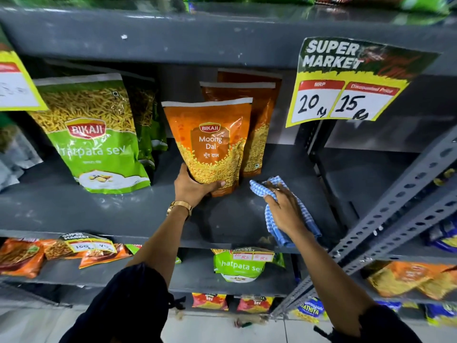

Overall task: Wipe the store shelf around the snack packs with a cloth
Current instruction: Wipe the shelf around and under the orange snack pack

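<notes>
Partly hidden: cloth (269,186) under right hand (284,209); rear orange packs (259,115) occluded.

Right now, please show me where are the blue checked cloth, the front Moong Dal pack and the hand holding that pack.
blue checked cloth (259,186): head view, on its far corner past the fingers.
front Moong Dal pack (210,142): head view, on its printed label.
left hand (191,191): head view, on the back of the hand.

price sign (346,82) — gold wristwatch (179,207), floor tiles (210,328)
</notes>
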Tool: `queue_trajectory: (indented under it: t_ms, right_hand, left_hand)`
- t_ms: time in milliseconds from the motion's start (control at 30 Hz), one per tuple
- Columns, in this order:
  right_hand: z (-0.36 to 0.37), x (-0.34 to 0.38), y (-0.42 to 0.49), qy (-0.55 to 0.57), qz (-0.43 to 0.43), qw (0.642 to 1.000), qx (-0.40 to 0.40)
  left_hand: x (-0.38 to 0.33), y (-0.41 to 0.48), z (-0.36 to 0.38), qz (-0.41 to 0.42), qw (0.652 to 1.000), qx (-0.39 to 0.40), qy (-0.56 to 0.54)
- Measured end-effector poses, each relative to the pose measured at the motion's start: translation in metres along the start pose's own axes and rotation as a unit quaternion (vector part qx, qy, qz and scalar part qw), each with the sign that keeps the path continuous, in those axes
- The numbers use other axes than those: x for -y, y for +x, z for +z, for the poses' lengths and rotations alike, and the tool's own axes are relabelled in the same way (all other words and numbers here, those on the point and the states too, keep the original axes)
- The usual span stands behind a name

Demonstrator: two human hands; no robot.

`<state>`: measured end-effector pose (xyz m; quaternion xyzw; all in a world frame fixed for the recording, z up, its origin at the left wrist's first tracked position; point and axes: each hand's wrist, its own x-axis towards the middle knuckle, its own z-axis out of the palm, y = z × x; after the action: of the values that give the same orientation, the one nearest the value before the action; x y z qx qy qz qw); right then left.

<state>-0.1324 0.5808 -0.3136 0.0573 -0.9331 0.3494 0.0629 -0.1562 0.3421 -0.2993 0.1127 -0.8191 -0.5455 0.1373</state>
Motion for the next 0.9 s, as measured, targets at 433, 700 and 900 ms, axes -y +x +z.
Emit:
queue_trajectory:
  t_ms: [433, 700, 900]
  right_hand:
    - [0.025, 0.042, 0.002, -0.059, -0.175, 0.961, 0.205]
    - [-0.007, 0.027, -0.008, 0.218, 0.016, 0.939, 0.267]
    - [-0.031, 0.016, -0.017, 0.495, 0.195, 0.842, 0.09]
  left_hand:
    - [-0.001, 0.016, -0.024, 0.025, 0.998, 0.029, 0.053]
    - [-0.017, 0.002, 0.003, 0.045, 0.994, 0.078, 0.06]
    - [-0.021, -0.011, 0.026, 0.044, 0.996, 0.07, 0.036]
